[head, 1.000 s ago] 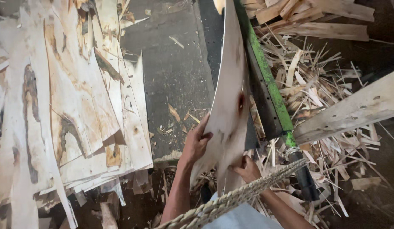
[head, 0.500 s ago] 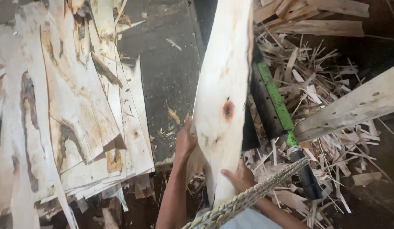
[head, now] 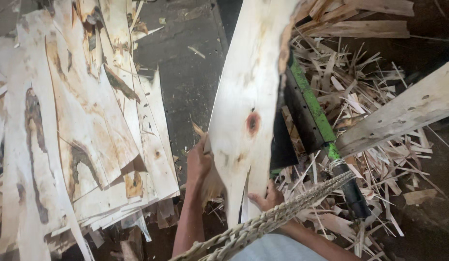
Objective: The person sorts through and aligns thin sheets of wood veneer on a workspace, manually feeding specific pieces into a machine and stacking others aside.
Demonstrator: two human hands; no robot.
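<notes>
head cam | looks steeply down | close over veneer sheet (head: 244, 121) | single view

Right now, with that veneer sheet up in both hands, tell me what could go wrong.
The veneer sheet is already split at its lower end between the left hand and right hand, so it may tear further. Its ragged edges could put splinters in bare fingers. It stands right against the green-edged blade, and the right hand is close below that; a slip might bring it near.
</notes>
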